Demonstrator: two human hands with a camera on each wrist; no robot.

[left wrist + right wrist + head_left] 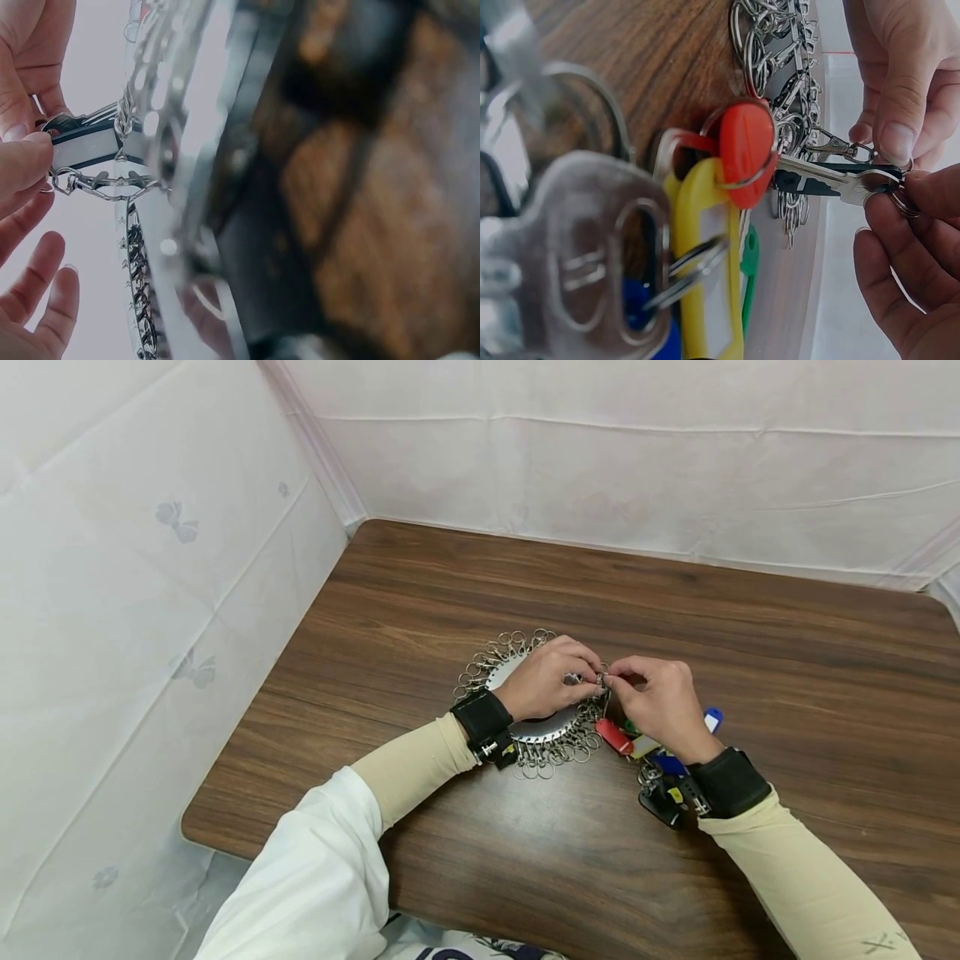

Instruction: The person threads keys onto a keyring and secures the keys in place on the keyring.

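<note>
Hiding the key (847,184), hands (551,681) overlapping

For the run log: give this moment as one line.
left hand: pinches clasp | right hand: pinches key | key disc on table | tags beside

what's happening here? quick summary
A person sits at a wooden table working on a round metal disc rimmed with clips and split rings. The left hand rests over the disc and pinches one clip at its edge; the right hand pinches a key with its ring right at that clip. Coloured key tags, among them a red tag, lie beside the disc under the right hand.
</note>
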